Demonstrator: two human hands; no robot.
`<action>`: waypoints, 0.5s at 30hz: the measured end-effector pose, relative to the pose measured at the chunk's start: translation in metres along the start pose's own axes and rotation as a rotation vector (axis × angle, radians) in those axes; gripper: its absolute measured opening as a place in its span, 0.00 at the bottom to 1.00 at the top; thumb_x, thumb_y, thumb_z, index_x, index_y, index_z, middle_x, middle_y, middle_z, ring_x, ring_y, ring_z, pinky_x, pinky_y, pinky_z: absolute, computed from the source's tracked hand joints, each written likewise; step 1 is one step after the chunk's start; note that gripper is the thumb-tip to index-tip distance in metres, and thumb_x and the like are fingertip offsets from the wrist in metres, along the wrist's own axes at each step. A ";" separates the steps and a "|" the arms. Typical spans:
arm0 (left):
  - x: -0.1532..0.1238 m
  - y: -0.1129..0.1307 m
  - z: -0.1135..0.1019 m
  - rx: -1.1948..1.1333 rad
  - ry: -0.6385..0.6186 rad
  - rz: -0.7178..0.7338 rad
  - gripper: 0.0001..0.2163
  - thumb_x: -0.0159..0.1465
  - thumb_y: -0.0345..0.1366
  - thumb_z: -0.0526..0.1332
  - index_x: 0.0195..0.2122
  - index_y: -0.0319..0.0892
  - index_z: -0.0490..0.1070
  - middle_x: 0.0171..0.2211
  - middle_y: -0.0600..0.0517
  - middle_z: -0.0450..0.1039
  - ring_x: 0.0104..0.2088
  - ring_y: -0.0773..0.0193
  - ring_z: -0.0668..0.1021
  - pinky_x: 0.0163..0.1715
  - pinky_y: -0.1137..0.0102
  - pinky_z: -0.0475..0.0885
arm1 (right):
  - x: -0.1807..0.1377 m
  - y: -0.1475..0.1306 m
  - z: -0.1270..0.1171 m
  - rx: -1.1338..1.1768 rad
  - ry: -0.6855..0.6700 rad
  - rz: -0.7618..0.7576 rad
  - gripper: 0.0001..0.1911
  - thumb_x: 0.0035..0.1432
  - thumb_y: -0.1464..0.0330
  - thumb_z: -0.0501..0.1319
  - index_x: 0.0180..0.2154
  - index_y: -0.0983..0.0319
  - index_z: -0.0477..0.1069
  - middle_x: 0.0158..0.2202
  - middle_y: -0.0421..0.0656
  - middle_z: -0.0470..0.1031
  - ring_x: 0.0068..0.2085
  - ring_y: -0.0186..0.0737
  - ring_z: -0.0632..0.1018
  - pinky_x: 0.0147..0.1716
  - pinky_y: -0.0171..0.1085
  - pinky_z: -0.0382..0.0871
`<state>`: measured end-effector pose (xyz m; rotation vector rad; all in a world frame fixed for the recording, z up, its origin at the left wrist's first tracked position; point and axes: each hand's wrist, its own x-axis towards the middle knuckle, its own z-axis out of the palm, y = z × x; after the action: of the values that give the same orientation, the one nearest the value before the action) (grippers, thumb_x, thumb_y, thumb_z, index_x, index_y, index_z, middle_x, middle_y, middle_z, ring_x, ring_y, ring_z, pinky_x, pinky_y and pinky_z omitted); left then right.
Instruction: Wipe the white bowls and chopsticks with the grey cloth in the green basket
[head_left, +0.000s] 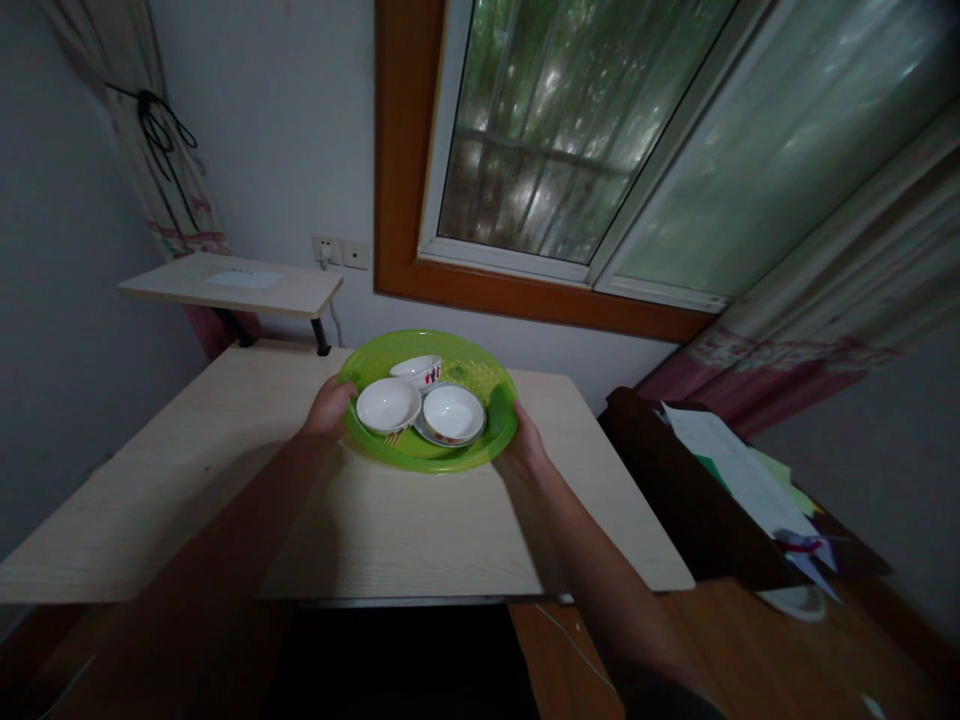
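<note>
My left hand (330, 405) is closed on the left rim of a round green plastic basin (431, 464), and my right hand (528, 443) grips its right side. The basin is over the back half of the desk; whether its bottom touches the wood I cannot tell. Inside it are several white dishes. One bowl (388, 404) lies at the left, another bowl (454, 413) rests on a dish at the right, and a tilted bowl (418, 372) with red and dark figures leans behind them. Thin sticks (394, 438), perhaps chopsticks, show under the left bowl.
The pale wooden desk (420, 540) has a raised shelf (292, 290) with a paper sheet (245, 279) at the back left. Wall sockets (341, 251) sit behind it. A dark brown cabinet (675, 490) with papers (739, 465) stands right of the desk, below the window (555, 140).
</note>
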<state>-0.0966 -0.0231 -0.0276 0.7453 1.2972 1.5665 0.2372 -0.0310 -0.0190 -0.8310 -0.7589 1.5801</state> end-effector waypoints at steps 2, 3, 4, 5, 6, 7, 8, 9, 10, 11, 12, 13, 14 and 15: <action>-0.001 0.001 -0.001 0.015 -0.011 0.004 0.14 0.45 0.32 0.63 0.36 0.41 0.73 0.28 0.47 0.76 0.34 0.49 0.80 0.28 0.66 0.71 | -0.002 0.004 0.000 0.009 0.044 -0.016 0.22 0.60 0.48 0.61 0.47 0.54 0.80 0.50 0.43 0.85 0.66 0.55 0.75 0.68 0.53 0.68; -0.002 0.002 -0.001 0.021 -0.018 0.005 0.14 0.44 0.31 0.63 0.35 0.41 0.74 0.28 0.47 0.77 0.34 0.49 0.81 0.27 0.66 0.71 | -0.002 0.005 -0.001 0.010 0.060 -0.018 0.22 0.60 0.47 0.60 0.46 0.54 0.80 0.51 0.43 0.85 0.66 0.55 0.75 0.68 0.53 0.68; -0.002 0.003 -0.002 0.025 -0.031 0.006 0.15 0.43 0.31 0.62 0.35 0.41 0.74 0.28 0.47 0.77 0.33 0.50 0.81 0.26 0.67 0.70 | -0.002 0.006 -0.002 0.010 0.068 -0.015 0.23 0.61 0.46 0.59 0.46 0.54 0.80 0.51 0.43 0.85 0.66 0.55 0.75 0.68 0.53 0.68; -0.002 0.004 -0.002 0.024 -0.053 0.006 0.15 0.43 0.30 0.61 0.34 0.40 0.74 0.27 0.47 0.77 0.31 0.50 0.80 0.24 0.68 0.69 | -0.001 0.005 -0.003 0.007 0.064 -0.007 0.24 0.61 0.46 0.59 0.46 0.54 0.80 0.52 0.44 0.85 0.66 0.55 0.75 0.68 0.53 0.68; -0.001 0.004 -0.003 0.022 -0.079 0.008 0.15 0.42 0.30 0.61 0.34 0.40 0.75 0.27 0.48 0.77 0.30 0.51 0.80 0.24 0.68 0.69 | 0.002 0.003 -0.005 0.000 0.047 0.005 0.25 0.61 0.44 0.58 0.46 0.54 0.80 0.52 0.44 0.84 0.66 0.56 0.75 0.67 0.54 0.68; 0.000 0.005 -0.003 0.018 -0.102 0.011 0.16 0.42 0.30 0.60 0.34 0.40 0.75 0.26 0.48 0.76 0.30 0.52 0.80 0.24 0.69 0.69 | 0.004 0.001 -0.007 -0.009 0.024 0.021 0.27 0.61 0.43 0.57 0.47 0.54 0.80 0.52 0.45 0.84 0.65 0.57 0.75 0.67 0.55 0.68; 0.001 0.005 -0.004 0.019 -0.121 0.011 0.16 0.41 0.30 0.60 0.34 0.39 0.75 0.26 0.48 0.76 0.29 0.53 0.79 0.24 0.69 0.68 | 0.008 -0.001 -0.009 -0.017 0.001 0.040 0.29 0.61 0.42 0.56 0.47 0.55 0.80 0.51 0.46 0.85 0.65 0.58 0.76 0.66 0.57 0.69; 0.002 0.005 -0.004 0.023 -0.132 0.009 0.17 0.41 0.31 0.60 0.35 0.39 0.75 0.26 0.48 0.76 0.28 0.54 0.79 0.24 0.69 0.67 | 0.013 -0.004 -0.011 -0.024 -0.020 0.062 0.31 0.61 0.41 0.55 0.48 0.55 0.79 0.51 0.48 0.85 0.64 0.59 0.76 0.65 0.58 0.69; 0.003 0.005 -0.004 0.033 -0.130 0.006 0.17 0.41 0.31 0.59 0.35 0.39 0.75 0.26 0.48 0.75 0.27 0.55 0.78 0.24 0.69 0.66 | 0.018 -0.007 -0.013 -0.028 -0.036 0.082 0.32 0.61 0.40 0.55 0.49 0.56 0.79 0.50 0.49 0.85 0.63 0.60 0.77 0.65 0.58 0.70; 0.003 0.005 -0.004 0.044 -0.123 0.004 0.17 0.40 0.31 0.59 0.34 0.39 0.74 0.25 0.48 0.74 0.26 0.56 0.77 0.23 0.69 0.65 | 0.024 -0.011 -0.015 -0.029 -0.043 0.099 0.33 0.61 0.40 0.54 0.49 0.57 0.79 0.48 0.50 0.85 0.62 0.60 0.78 0.64 0.58 0.70; 0.003 0.005 -0.004 0.054 -0.115 0.005 0.17 0.39 0.31 0.59 0.34 0.40 0.74 0.25 0.49 0.73 0.25 0.57 0.75 0.23 0.69 0.64 | 0.030 -0.014 -0.016 -0.029 -0.044 0.113 0.33 0.62 0.40 0.54 0.50 0.58 0.79 0.47 0.50 0.86 0.60 0.60 0.79 0.63 0.59 0.70; 0.003 0.005 -0.004 0.060 -0.112 0.009 0.17 0.39 0.31 0.58 0.33 0.41 0.73 0.24 0.49 0.72 0.25 0.57 0.74 0.23 0.68 0.64 | 0.037 -0.017 -0.017 -0.031 -0.043 0.122 0.34 0.62 0.40 0.54 0.50 0.58 0.78 0.46 0.51 0.86 0.59 0.60 0.80 0.63 0.59 0.71; 0.002 0.006 -0.003 0.063 -0.110 0.016 0.16 0.39 0.31 0.58 0.32 0.41 0.72 0.24 0.50 0.71 0.25 0.57 0.74 0.23 0.68 0.64 | 0.043 -0.020 -0.018 -0.037 -0.044 0.130 0.34 0.62 0.40 0.54 0.51 0.59 0.78 0.45 0.51 0.86 0.58 0.60 0.81 0.62 0.59 0.71; 0.001 0.006 -0.003 0.064 -0.103 0.023 0.16 0.39 0.31 0.58 0.32 0.42 0.72 0.24 0.50 0.71 0.25 0.57 0.73 0.24 0.68 0.64 | 0.049 -0.022 -0.018 -0.045 -0.046 0.134 0.34 0.62 0.40 0.55 0.51 0.59 0.78 0.44 0.51 0.86 0.56 0.60 0.82 0.61 0.60 0.72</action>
<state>-0.1011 -0.0230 -0.0225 0.8727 1.2716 1.4906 0.2585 0.0211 -0.0157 -0.8968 -0.7875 1.7110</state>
